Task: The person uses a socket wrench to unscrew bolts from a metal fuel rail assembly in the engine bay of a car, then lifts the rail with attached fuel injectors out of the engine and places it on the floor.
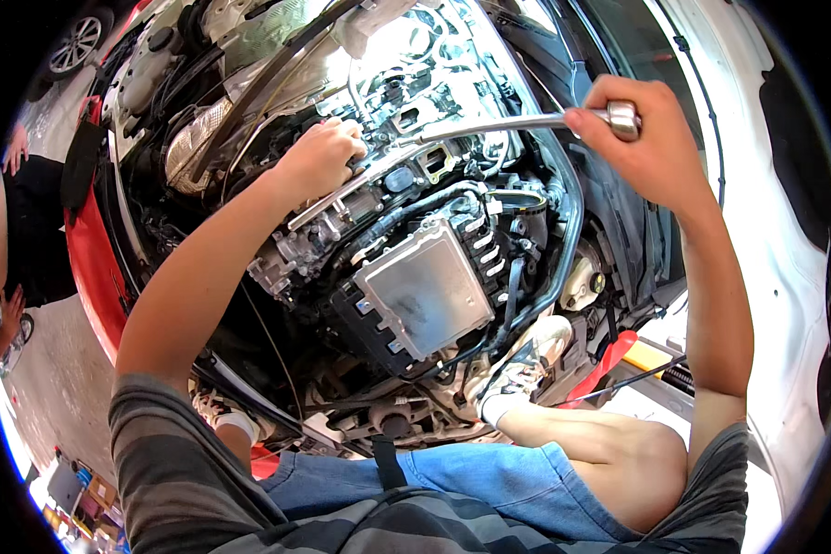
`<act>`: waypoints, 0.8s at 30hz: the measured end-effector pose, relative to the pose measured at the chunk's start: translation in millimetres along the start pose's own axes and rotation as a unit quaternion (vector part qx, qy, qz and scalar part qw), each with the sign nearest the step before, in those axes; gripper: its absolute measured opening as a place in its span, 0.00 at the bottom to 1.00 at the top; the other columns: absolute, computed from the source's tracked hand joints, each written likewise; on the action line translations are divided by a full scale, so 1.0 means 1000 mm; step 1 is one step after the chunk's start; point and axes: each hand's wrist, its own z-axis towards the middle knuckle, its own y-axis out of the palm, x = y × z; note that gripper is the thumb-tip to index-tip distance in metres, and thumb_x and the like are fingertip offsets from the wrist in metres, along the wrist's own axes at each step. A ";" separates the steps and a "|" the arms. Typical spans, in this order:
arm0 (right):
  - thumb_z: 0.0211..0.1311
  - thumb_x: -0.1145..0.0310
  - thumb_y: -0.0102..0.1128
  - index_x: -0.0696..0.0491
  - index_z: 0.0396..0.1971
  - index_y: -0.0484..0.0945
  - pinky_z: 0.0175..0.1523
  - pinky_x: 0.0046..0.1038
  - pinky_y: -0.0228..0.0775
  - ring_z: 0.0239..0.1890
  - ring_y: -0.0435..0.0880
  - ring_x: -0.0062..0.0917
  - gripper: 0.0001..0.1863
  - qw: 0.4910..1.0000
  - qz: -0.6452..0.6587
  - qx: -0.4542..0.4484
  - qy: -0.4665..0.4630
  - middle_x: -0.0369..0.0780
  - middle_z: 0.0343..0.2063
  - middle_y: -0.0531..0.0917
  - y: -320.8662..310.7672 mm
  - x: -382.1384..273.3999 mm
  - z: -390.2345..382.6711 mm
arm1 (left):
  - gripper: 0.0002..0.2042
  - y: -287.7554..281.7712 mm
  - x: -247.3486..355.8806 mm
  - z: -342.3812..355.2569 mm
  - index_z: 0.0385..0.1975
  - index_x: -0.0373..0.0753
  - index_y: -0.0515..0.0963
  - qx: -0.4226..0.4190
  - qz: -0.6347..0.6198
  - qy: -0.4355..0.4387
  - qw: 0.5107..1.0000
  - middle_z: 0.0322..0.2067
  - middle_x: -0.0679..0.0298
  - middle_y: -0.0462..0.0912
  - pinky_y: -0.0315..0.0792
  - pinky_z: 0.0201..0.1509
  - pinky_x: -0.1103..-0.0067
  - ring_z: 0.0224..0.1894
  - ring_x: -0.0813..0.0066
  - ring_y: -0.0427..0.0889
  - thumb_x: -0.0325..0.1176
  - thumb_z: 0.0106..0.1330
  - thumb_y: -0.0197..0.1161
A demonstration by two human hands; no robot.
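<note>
A red pry tool (605, 367) lies beside the coolant reservoir (583, 282).

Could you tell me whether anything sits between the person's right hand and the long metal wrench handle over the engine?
Nothing visible does. The right hand already grips the end of the wrench handle, whose far end reaches the engine top beside the left hand.
</note>
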 end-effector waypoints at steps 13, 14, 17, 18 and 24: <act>0.55 0.53 0.64 0.60 0.37 0.81 0.35 0.29 0.68 0.24 0.75 0.23 0.23 0.976 0.033 -0.136 0.168 0.43 0.24 0.82 0.005 0.000 0.053 | 0.15 0.071 0.052 0.039 0.45 0.35 0.75 0.247 0.035 -0.161 0.955 0.30 0.53 0.78 0.71 0.44 0.68 0.39 0.57 0.76 0.29 0.57 0.62; 0.56 0.54 0.63 0.61 0.33 0.80 0.33 0.29 0.67 0.23 0.75 0.23 0.21 0.968 0.026 -0.159 0.190 0.43 0.22 0.81 -0.005 -0.012 0.056 | 0.14 0.074 0.057 0.046 0.43 0.37 0.76 0.260 0.068 -0.161 0.950 0.29 0.53 0.77 0.70 0.41 0.69 0.37 0.59 0.76 0.33 0.58 0.63; 0.58 0.56 0.61 0.62 0.26 0.78 0.32 0.31 0.69 0.22 0.76 0.27 0.20 0.950 0.026 -0.175 0.257 0.45 0.19 0.80 -0.006 -0.048 0.070 | 0.11 0.082 0.056 0.051 0.37 0.38 0.77 0.265 0.091 -0.200 0.939 0.27 0.57 0.78 0.69 0.40 0.69 0.35 0.61 0.76 0.35 0.58 0.63; 0.58 0.56 0.60 0.63 0.24 0.77 0.32 0.32 0.69 0.21 0.77 0.29 0.20 0.945 0.029 -0.171 0.278 0.45 0.18 0.79 -0.004 -0.060 0.077 | 0.10 0.084 0.059 0.049 0.35 0.38 0.77 0.294 0.103 -0.230 0.922 0.25 0.59 0.79 0.69 0.39 0.69 0.32 0.61 0.77 0.35 0.58 0.63; 0.52 0.52 0.63 0.63 0.22 0.77 0.34 0.38 0.74 0.24 0.82 0.45 0.24 0.994 -0.094 0.013 -0.061 0.51 0.18 0.80 0.016 0.007 0.083 | 0.15 0.077 0.089 0.079 0.45 0.34 0.70 0.429 -0.074 -0.222 0.872 0.33 0.54 0.81 0.71 0.46 0.67 0.37 0.55 0.80 0.31 0.60 0.62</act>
